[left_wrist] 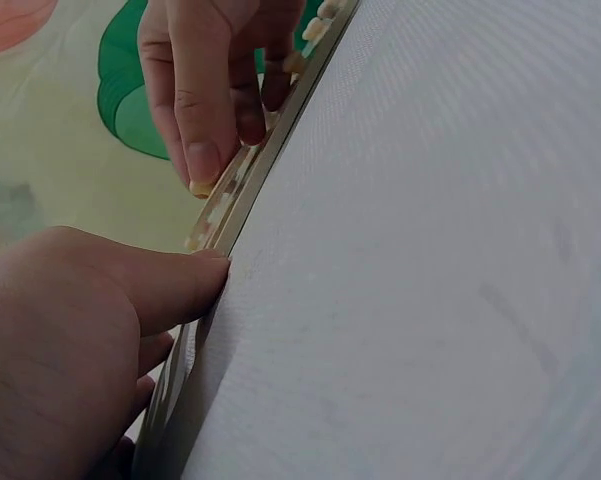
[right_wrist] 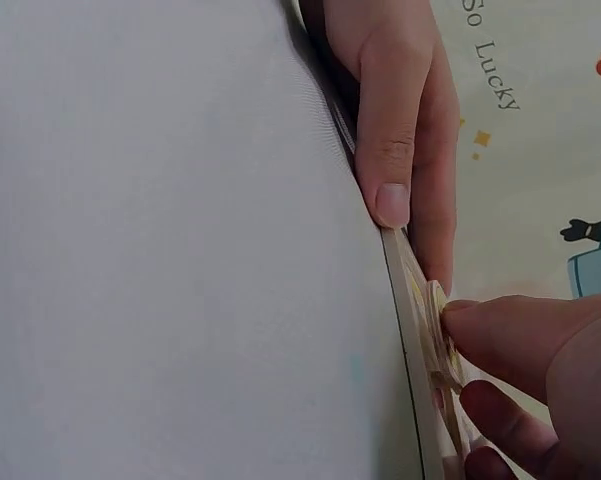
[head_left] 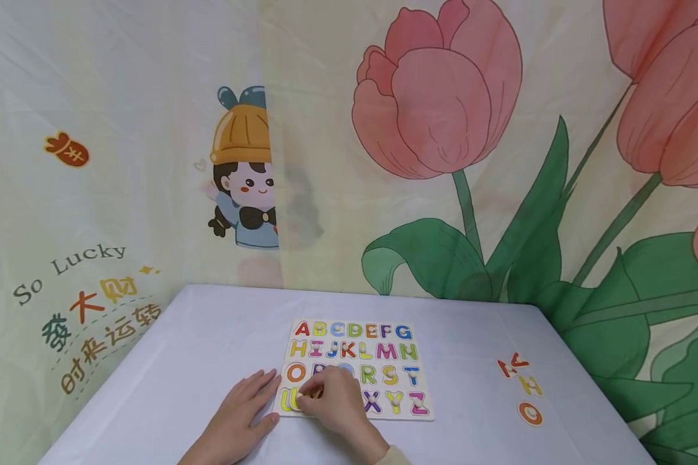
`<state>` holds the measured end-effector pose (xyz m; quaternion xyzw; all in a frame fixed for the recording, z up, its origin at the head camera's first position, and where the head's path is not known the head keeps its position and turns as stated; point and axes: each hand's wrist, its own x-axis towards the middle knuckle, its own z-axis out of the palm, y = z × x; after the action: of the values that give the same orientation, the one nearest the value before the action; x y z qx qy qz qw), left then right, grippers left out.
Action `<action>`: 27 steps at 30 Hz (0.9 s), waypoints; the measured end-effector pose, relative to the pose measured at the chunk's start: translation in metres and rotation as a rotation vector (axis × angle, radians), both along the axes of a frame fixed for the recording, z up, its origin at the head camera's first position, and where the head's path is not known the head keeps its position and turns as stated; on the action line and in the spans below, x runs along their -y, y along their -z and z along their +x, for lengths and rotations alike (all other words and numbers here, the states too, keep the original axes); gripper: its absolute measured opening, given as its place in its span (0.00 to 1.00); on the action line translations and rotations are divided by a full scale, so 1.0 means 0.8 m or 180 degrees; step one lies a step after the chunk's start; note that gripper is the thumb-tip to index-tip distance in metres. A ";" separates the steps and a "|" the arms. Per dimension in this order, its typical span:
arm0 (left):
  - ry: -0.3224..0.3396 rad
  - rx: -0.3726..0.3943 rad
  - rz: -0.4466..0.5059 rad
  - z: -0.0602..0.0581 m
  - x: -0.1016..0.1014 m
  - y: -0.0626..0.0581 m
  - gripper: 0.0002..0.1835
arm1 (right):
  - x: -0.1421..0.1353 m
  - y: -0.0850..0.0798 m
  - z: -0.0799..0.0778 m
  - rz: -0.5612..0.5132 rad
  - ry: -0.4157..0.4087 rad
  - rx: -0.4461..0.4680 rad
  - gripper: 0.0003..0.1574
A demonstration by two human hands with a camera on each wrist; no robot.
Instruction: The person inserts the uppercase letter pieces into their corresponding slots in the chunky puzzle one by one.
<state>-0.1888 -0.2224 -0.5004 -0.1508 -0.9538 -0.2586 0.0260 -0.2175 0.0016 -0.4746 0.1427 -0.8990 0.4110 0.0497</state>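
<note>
A white alphabet puzzle board (head_left: 423, 381) with rows of coloured letters lies on the table. My right hand (head_left: 337, 400) is over its lower left part, with thumb and finger pinching a yellow letter U piece (head_left: 289, 399). In the right wrist view this letter piece (right_wrist: 435, 312) sits slightly raised and tilted against the board's face. The right hand hides some letters in the lower two rows. My left hand (head_left: 241, 413) lies at the board's left side, fingers fairly straight, its thumb touching the board's edge in the left wrist view.
To the right of the board lie loose letter pieces: a red one (head_left: 512, 365) whose shape I cannot tell, a yellow H (head_left: 530, 386) and an orange O (head_left: 530, 414). A white cloth (head_left: 209, 342) covers the table. Behind it hangs a printed curtain (head_left: 320, 129).
</note>
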 end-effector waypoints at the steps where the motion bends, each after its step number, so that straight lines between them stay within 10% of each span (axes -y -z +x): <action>1: -0.0001 0.0000 -0.0005 0.000 0.000 0.000 0.37 | 0.001 0.002 0.000 0.0036 0.0025 -0.0029 0.05; 27: 0.0067 -0.0073 -0.0079 -0.004 0.003 0.003 0.37 | 0.020 0.022 0.002 0.0230 0.0406 -0.0232 0.08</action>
<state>-0.1919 -0.2245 -0.5026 -0.1641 -0.9549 -0.2453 0.0324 -0.2160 -0.0145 -0.4919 0.1017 -0.9181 0.3689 0.1033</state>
